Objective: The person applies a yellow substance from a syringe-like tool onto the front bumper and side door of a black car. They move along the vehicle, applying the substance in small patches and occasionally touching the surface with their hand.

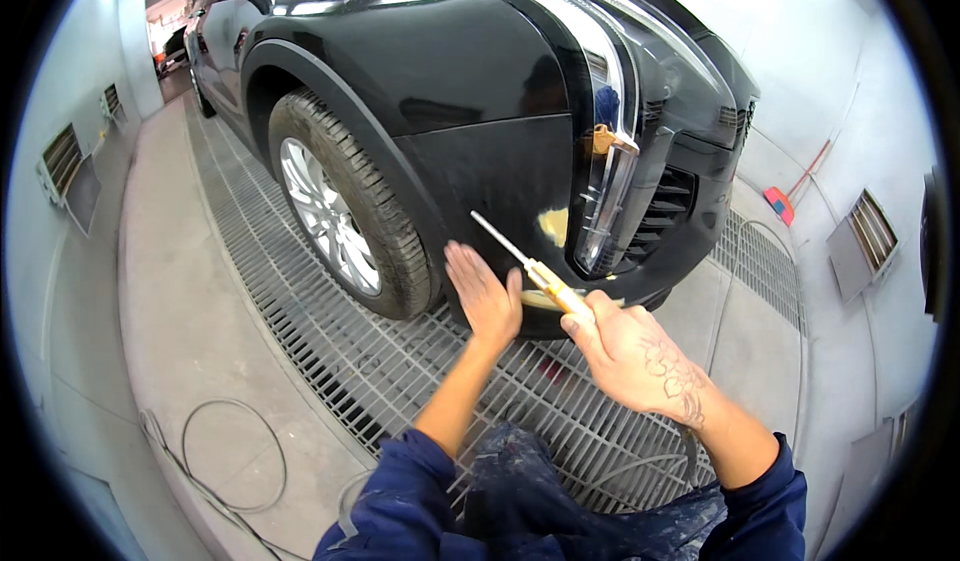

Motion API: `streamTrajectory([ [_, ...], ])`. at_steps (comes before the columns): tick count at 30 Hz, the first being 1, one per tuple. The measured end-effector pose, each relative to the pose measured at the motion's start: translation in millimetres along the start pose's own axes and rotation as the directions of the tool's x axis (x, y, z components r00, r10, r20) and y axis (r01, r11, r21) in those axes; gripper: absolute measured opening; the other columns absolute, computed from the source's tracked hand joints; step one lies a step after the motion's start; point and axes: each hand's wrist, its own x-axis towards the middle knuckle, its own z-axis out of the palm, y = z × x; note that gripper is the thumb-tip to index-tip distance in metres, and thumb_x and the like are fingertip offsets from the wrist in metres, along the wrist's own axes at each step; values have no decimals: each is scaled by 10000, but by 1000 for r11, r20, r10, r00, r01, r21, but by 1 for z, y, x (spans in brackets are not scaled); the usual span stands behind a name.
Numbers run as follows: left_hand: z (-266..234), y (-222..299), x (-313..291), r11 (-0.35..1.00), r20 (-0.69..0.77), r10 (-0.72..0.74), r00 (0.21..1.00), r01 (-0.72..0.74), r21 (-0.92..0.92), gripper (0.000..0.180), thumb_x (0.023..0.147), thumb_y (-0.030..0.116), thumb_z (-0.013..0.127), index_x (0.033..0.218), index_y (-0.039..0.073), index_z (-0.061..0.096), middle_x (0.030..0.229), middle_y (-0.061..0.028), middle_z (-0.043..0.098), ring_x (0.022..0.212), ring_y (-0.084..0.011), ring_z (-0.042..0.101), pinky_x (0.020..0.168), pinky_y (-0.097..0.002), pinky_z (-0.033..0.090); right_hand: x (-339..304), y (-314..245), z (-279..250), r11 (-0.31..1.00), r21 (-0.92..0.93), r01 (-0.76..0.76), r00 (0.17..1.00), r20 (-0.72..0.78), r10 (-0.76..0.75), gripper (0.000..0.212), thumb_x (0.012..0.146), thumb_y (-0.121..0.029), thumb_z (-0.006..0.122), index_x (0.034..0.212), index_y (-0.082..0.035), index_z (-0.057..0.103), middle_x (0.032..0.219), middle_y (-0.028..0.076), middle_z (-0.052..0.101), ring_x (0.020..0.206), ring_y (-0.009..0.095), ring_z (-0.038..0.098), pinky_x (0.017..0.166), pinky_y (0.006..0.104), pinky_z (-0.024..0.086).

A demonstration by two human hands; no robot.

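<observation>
My right hand [635, 356] is closed around the yellow handle of a screwdriver [545, 281], its long metal shaft pointing up and left toward the bumper corner. Flat against the lower bumper edge behind the front wheel arch lies my left hand [484, 296], fingers stretched out and holding nothing. The black bumper [490, 176] of a dark car fills the middle, with a pale yellow filler patch [553, 226] near the tall light recess. Another pale patch shows low down, partly behind the screwdriver handle. The front wheel [335, 201] stands left of my left hand.
Metal floor grating [300, 331] runs under the car and my legs. A hose [235, 506] lies coiled on the floor at left. Vents [65, 171] line the walls. A red broom or dustpan [780, 206] leans at the far right wall.
</observation>
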Motion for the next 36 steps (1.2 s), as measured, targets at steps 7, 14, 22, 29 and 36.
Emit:
streamTrajectory([
  [7,-78,6,251,975,-285,215,934,-188,118,675,1072,210,472,1629,-104,257,1702,-333,240,1583,-498,230,1300,-569,170,-39,20,4,980,108,-166,986,51,161,379,1104,-340,536,1051,35,528,691,281,655,705,507,678,677,583,530],
  [14,-4,-24,-22,885,336,378,863,-443,143,715,934,383,618,1476,-66,496,1539,-254,487,1516,-415,366,1231,-608,284,-46,40,6,979,77,-186,982,21,185,394,1110,-350,517,1063,42,534,717,285,665,746,515,684,706,588,526],
  [22,-31,-39,58,912,126,157,980,-193,363,707,1051,320,463,1636,-43,306,1711,-275,279,1606,-447,216,1274,-646,155,-32,62,59,981,21,-194,967,171,187,479,1116,-389,478,1110,83,559,716,302,678,763,514,708,737,583,557],
  [29,-21,-22,24,978,-6,45,999,-43,204,750,1075,330,411,1654,-90,185,1742,-287,173,1630,-443,117,1284,-645,45,-33,84,88,968,56,-243,959,164,232,442,1109,-364,497,1129,69,581,769,310,674,806,510,695,745,576,538],
  [36,-15,-31,-157,933,501,-321,804,177,312,784,1086,344,471,1666,-72,146,1763,-260,111,1645,-401,85,1298,-619,42,-29,77,93,973,89,-212,964,184,193,502,1106,-383,500,1082,113,578,784,328,699,838,519,719,770,561,571],
])
